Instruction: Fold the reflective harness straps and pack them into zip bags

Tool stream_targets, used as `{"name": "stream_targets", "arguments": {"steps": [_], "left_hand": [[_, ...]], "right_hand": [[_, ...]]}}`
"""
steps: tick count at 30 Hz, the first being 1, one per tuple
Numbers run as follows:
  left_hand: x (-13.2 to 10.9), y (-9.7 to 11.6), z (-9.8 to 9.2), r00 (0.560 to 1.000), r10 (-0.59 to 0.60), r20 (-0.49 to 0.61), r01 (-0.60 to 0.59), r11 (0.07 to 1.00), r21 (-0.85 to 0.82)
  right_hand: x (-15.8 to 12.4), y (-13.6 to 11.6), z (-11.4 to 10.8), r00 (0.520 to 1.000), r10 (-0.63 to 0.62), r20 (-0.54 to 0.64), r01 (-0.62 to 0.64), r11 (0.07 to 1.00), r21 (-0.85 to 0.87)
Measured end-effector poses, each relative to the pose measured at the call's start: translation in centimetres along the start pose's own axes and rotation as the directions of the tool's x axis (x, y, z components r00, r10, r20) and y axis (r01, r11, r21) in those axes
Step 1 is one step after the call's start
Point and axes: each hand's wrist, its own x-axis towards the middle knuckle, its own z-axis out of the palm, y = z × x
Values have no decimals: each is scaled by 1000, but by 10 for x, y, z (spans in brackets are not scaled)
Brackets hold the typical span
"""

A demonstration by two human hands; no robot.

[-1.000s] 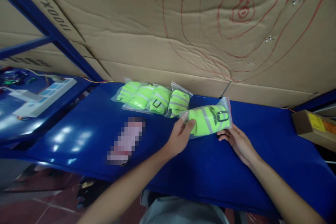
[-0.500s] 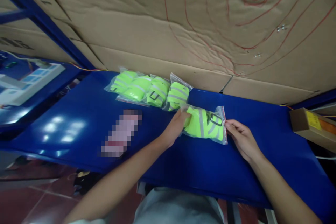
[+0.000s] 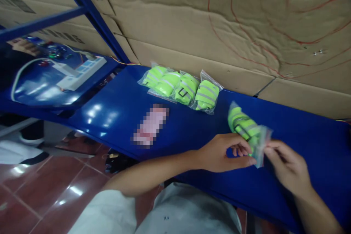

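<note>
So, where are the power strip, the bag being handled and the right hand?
Power strip (image 3: 81, 73), head view: middle of its socket face.
Handled bag (image 3: 245, 125), head view: its striped middle.
Right hand (image 3: 290, 167), head view: middle of the hand.

We note open lane on blue surface (image 3: 307, 131) right of held bag (image 3: 248, 126), rearward of right grip (image 3: 287, 164). Second, narrower lane runs between held bag and bagged row (image 3: 168, 84). Bagged row obstructs rear left; cardboard panel (image 3: 178, 14) limits rearward reach. Pixelated item (image 3: 150, 126) obstructs left side; we can pass between it and left grip (image 3: 219, 153). Both grips obstruct front access to held bag.
</note>
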Motion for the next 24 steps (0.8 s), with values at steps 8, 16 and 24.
{"name": "stream_targets", "arguments": {"steps": [8, 16, 24], "left_hand": [[3, -11, -8, 987, -154, -49, 158, 984, 88], [4, -8, -9, 992, -115, -47, 122, 973, 197], [1, -10, -9, 994, -103, -23, 105, 943, 316]], "right_hand": [[2, -14, 27, 982, -150, 118, 174, 959, -225], [2, -4, 30, 995, -6, 99, 10, 999, -39], [2, -11, 37, 998, -15, 65, 23, 993, -114]]}}
